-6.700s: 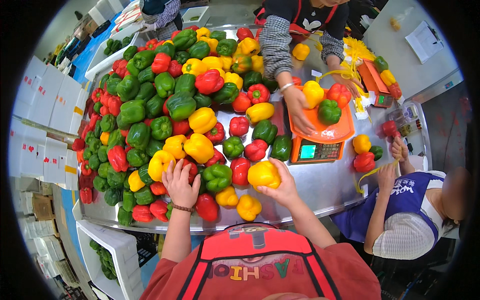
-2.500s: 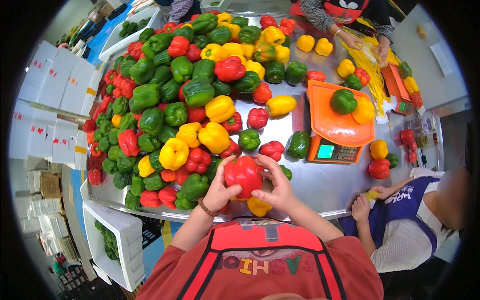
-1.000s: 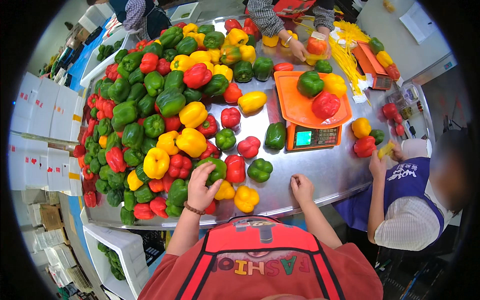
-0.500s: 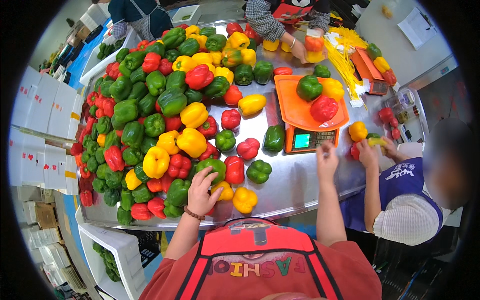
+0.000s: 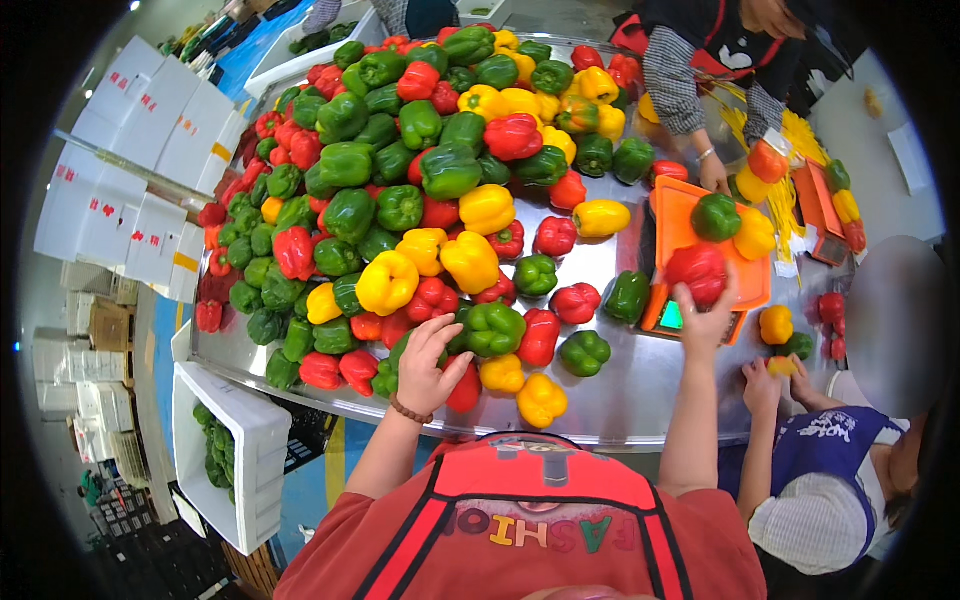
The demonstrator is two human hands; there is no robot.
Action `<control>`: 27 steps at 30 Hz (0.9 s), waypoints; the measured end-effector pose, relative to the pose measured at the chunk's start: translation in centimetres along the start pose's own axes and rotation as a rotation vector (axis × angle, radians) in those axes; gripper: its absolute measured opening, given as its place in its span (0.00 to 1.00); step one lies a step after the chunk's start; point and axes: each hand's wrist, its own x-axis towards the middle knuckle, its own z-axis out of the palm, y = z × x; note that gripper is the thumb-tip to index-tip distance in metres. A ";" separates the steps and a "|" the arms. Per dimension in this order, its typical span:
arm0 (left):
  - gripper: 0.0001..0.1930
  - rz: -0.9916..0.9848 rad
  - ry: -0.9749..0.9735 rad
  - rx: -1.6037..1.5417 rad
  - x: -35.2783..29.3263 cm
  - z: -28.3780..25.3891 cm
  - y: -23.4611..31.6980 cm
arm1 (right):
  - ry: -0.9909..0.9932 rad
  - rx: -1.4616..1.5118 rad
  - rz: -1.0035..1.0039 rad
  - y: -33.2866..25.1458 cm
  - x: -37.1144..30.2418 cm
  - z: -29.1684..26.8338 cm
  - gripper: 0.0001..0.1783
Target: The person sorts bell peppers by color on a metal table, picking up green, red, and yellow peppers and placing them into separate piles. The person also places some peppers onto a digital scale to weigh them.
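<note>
My right hand (image 5: 708, 318) has its fingers around a red bell pepper (image 5: 697, 270) at the near side of the orange scale pan (image 5: 672, 215). A green bell pepper (image 5: 716, 217) and a yellow bell pepper (image 5: 754, 234) lie in the same pan. Under the pan, the weighing scale (image 5: 690, 322) shows a lit green display, partly covered by my hand. My left hand (image 5: 428, 368), with a beaded bracelet at the wrist, rests with fingers spread at the pile's near edge. It is beside a green bell pepper (image 5: 495, 330) and holds nothing visible.
A big heap of mixed bell peppers (image 5: 350, 215) covers the left of the metal table (image 5: 610, 400). Across the table a person (image 5: 690, 80) handles stacked peppers near yellow strips (image 5: 800, 140). Another person (image 5: 820, 450) works at my right. A white foam box (image 5: 265, 450) stands lower left.
My right hand has moved forward from empty air near the scale and taken hold of the red pepper in the pan. The view has swung, shifting the table rightward; my left hand stays by the pile.
</note>
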 end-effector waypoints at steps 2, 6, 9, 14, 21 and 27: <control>0.21 -0.017 0.014 -0.001 0.2 0.0 -0.3 | -0.233 0.014 -0.089 -1.4 -2.4 3.1 0.47; 0.20 -0.010 0.055 0.014 1.2 -0.3 0.0 | -0.365 -0.257 -0.124 -0.8 -1.7 8.5 0.45; 0.20 -0.012 0.096 0.058 1.5 -0.9 -0.6 | -0.377 -0.389 -0.051 0.9 -1.1 10.2 0.41; 0.20 -0.080 0.222 0.091 2.5 -2.8 -2.8 | -0.500 -0.449 -0.044 1.8 -1.3 10.7 0.38; 0.30 -0.110 0.418 0.247 8.5 -6.1 -9.0 | -0.499 -0.447 -0.085 2.0 -1.5 10.6 0.35; 0.45 -0.252 0.217 0.643 14.5 -8.0 -14.9 | -0.498 -0.464 -0.095 1.8 -1.6 10.7 0.34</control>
